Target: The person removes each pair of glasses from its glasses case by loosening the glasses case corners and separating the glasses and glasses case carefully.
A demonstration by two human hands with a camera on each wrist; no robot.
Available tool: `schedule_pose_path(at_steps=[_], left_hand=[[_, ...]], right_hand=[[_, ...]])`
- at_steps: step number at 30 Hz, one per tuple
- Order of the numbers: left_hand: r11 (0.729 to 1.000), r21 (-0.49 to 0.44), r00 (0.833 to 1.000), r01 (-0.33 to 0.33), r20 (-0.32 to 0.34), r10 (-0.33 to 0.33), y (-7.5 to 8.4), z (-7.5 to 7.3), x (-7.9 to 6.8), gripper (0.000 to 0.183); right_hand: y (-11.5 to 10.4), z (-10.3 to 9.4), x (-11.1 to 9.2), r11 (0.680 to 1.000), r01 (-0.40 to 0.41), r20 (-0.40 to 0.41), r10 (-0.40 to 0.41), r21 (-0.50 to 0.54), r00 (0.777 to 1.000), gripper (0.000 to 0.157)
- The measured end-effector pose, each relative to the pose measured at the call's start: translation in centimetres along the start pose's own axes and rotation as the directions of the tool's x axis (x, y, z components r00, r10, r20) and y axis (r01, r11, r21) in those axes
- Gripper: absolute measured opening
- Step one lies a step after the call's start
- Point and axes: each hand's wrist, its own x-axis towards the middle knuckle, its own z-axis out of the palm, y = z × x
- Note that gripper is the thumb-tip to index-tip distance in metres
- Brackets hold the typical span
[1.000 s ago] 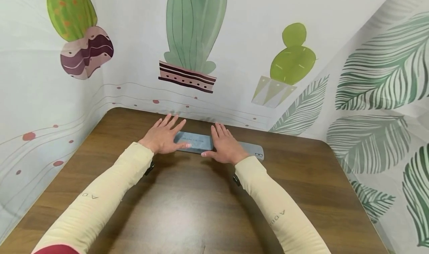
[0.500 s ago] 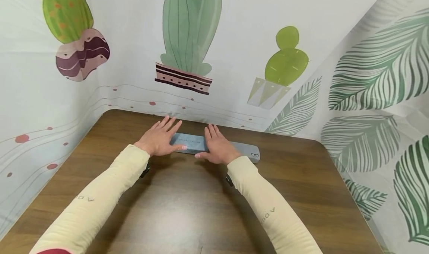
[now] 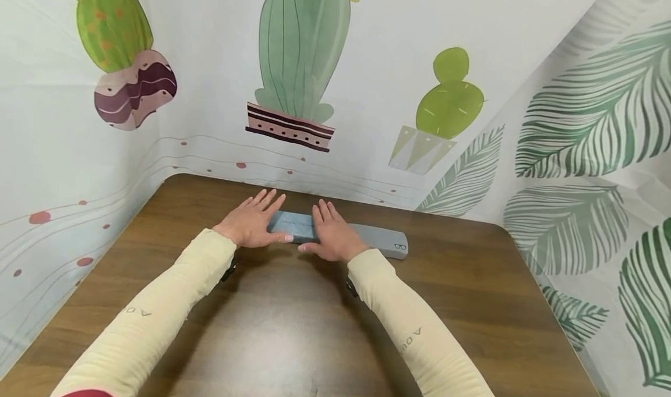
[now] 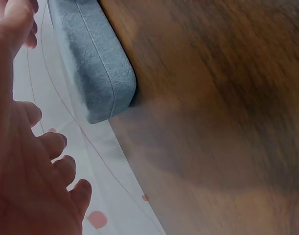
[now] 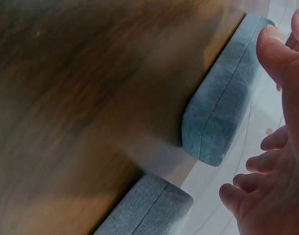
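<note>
A blue case (image 3: 300,224) with printed lettering lies near the table's far edge. To its right lies a grey case (image 3: 381,238) with a small glasses drawing, both shaped like eyeglass cases. My left hand (image 3: 248,225) is spread at the blue case's left end, thumb along its front. Over its right end reaches my right hand (image 3: 334,238), fingers extended, partly hiding both cases. In the left wrist view the rounded end of the blue case (image 4: 93,58) shows beside my loose fingers. The right wrist view shows a narrow gap between the blue case (image 5: 220,100) and grey case (image 5: 151,208).
The brown wooden table (image 3: 283,321) has rounded far corners. Right behind its far edge hangs a white cloth (image 3: 377,82) printed with cacti and leaves. Cream sleeves (image 3: 157,309) cover both forearms, with a dark band under each wrist.
My right hand has shifted a little left, closer to my left hand, uncovering more of the grey case. My left hand keeps its place at the blue case's end. The head view has shifted slightly.
</note>
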Motion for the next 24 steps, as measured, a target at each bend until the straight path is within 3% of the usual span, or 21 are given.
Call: schedule_pose_path(at_steps=[9, 17, 24], left_hand=[[0.993, -0.113, 1.000, -0.016, 0.025, 0.019, -0.5, 0.1, -0.1, 0.105], [0.960, -0.280, 0.998, 0.014, 0.068, 0.005, -0.9, 0.4, 0.0, 0.091], [0.949, -0.314, 0.996, 0.025, 0.086, 0.002, -1.2, 0.7, 0.2, 0.085]], right_hand=[[0.0, 0.4, 0.1, 0.996, -0.025, 0.008, 0.024, 0.088, 1.000, 0.099], [-0.1, 0.8, 0.4, 0.991, -0.048, -0.002, 0.048, 0.123, 0.999, 0.094], [-0.2, 1.1, 0.7, 0.986, -0.065, -0.020, 0.069, 0.156, 0.997, 0.090]])
